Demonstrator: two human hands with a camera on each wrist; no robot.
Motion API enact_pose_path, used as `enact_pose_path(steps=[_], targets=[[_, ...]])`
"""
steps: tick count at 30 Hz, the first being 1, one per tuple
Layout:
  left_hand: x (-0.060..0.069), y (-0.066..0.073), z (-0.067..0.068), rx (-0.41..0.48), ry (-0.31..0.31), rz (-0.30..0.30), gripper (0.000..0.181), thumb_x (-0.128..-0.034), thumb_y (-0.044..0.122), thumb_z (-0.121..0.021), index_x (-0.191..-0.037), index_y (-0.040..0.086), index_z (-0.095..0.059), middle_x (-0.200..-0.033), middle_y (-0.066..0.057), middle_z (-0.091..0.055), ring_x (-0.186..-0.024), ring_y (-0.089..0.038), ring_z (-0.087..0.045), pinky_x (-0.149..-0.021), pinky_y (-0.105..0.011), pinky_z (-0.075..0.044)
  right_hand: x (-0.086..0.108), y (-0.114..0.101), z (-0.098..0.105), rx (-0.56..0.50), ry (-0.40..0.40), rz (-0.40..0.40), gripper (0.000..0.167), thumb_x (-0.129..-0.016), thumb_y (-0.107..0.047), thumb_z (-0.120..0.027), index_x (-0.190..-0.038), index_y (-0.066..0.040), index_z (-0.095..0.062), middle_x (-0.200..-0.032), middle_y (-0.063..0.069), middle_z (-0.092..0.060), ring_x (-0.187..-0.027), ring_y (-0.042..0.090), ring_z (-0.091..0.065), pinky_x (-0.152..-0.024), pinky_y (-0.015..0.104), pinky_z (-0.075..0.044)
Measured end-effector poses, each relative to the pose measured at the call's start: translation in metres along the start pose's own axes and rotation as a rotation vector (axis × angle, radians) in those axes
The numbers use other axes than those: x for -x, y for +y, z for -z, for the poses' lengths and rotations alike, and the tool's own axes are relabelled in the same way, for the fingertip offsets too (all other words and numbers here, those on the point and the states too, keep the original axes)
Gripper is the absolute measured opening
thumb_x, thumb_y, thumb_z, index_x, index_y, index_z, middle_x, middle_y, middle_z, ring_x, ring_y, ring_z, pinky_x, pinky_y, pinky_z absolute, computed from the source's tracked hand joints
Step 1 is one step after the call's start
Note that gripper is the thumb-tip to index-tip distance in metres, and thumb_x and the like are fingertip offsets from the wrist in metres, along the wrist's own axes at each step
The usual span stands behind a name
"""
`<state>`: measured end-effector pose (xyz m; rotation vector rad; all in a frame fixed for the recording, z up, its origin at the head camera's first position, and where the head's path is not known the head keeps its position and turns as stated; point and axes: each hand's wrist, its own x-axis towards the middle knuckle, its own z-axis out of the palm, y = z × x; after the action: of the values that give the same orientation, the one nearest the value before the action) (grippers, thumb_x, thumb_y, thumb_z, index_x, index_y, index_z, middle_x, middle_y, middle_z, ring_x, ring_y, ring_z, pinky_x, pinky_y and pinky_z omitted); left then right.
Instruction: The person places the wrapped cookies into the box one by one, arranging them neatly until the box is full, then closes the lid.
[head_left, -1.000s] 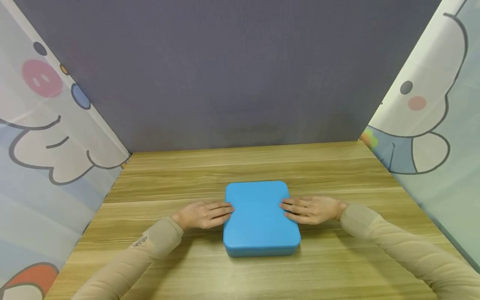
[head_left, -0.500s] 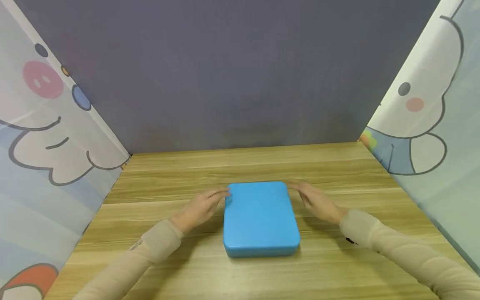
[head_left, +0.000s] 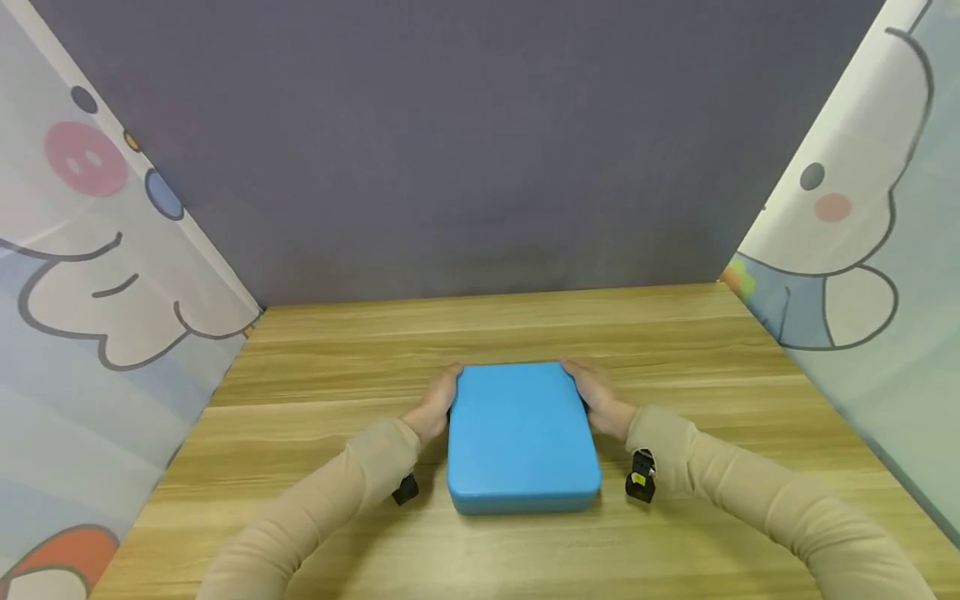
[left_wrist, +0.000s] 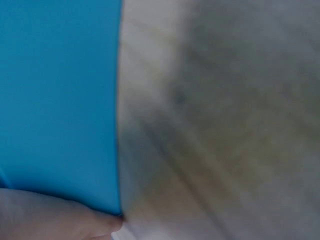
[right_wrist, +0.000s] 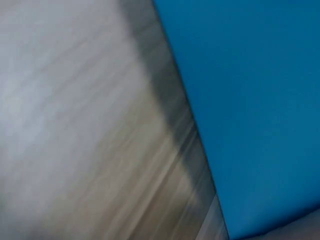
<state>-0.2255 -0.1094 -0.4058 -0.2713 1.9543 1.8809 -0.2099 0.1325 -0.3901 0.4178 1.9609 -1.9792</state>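
A flat blue box (head_left: 522,437) with rounded corners lies on the wooden table, its lid down. My left hand (head_left: 437,402) holds its far left corner, while my right hand (head_left: 595,396) holds the far right one. Most fingers of both hands are hidden beyond the box's edges. In the left wrist view, a finger (left_wrist: 55,215) presses along the blue side (left_wrist: 60,100) near a corner. The right wrist view has the box's blue side (right_wrist: 250,110), with a sliver of the hand (right_wrist: 300,227) at the lower right.
The wooden table (head_left: 337,350) runs back to a dark grey panel (head_left: 480,150). Cartoon-printed curtains stand at the left (head_left: 135,275) and right (head_left: 840,233). A small black device hangs under each wrist, the right one (head_left: 640,477) with a yellow mark.
Both hands have slid from the box's sides and top to its far corners, and the wrists have turned and come inward. The box has stayed in place.
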Motion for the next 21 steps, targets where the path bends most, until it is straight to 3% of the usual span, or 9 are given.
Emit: enact_pose_path(steps=[5,11,13,16,19,21], targets=[[0.001,-0.006,0.001,-0.004,-0.035,-0.037,0.051,-0.0992,0.037,-0.028,-0.134,0.003,-0.041,-0.151,-0.013,-0.02,-0.139,-0.032,-0.015,-0.114,-0.046,-0.012,-0.003,0.003,-0.001,-0.013,-0.016,-0.02,0.058,-0.098,-0.033,-0.039,-0.144,0.0,-0.024,-0.152,0.017,-0.017,-0.138,0.035,-0.018,-0.113,0.045,-0.021],[0.009,-0.001,0.002,-0.001,-0.095,-0.04,0.057,-0.1001,0.035,-0.028,-0.145,0.002,-0.019,-0.153,-0.015,-0.009,-0.14,-0.035,-0.006,-0.114,-0.049,-0.008,-0.002,0.003,-0.002,-0.014,-0.041,-0.033,0.059,-0.099,-0.033,-0.037,-0.145,-0.001,-0.02,-0.153,0.016,-0.012,-0.139,0.035,-0.014,-0.114,0.045,-0.019],[0.013,0.002,0.002,-0.006,-0.091,-0.042,0.056,-0.1001,0.035,-0.028,-0.144,0.001,-0.022,-0.153,-0.016,-0.01,-0.14,-0.035,-0.007,-0.114,-0.049,-0.008,-0.002,0.003,-0.002,-0.015,-0.047,-0.037,0.06,-0.099,-0.033,-0.037,-0.146,-0.001,-0.018,-0.153,0.016,-0.012,-0.139,0.035,-0.014,-0.113,0.045,-0.019],[0.014,0.001,0.002,-0.035,-0.087,-0.066,0.051,-0.1005,0.036,-0.026,-0.138,0.004,-0.037,-0.147,-0.015,-0.027,-0.137,-0.034,-0.02,-0.113,-0.048,-0.014,-0.003,0.003,-0.002,-0.004,-0.053,-0.035,0.061,-0.099,-0.032,-0.036,-0.146,0.001,-0.016,-0.153,0.017,-0.01,-0.139,0.036,-0.013,-0.113,0.046,-0.018],[0.01,-0.001,0.003,-0.039,-0.081,-0.065,0.048,-0.1007,0.036,-0.025,-0.131,0.005,-0.045,-0.145,-0.014,-0.032,-0.136,-0.033,-0.023,-0.113,-0.048,-0.015,-0.004,0.003,-0.001,0.015,-0.055,-0.028,0.06,-0.099,-0.032,-0.035,-0.146,0.001,-0.014,-0.153,0.018,-0.011,-0.139,0.037,-0.014,-0.113,0.047,-0.019],[0.008,-0.002,0.003,-0.047,-0.074,-0.057,0.049,-0.1006,0.037,-0.025,-0.135,0.005,-0.041,-0.147,-0.014,-0.027,-0.137,-0.034,-0.019,-0.113,-0.049,-0.013,-0.005,0.003,0.0,0.023,-0.062,-0.027,0.061,-0.099,-0.033,-0.035,-0.146,0.001,-0.014,-0.152,0.019,-0.011,-0.138,0.037,-0.015,-0.113,0.047,-0.02]])
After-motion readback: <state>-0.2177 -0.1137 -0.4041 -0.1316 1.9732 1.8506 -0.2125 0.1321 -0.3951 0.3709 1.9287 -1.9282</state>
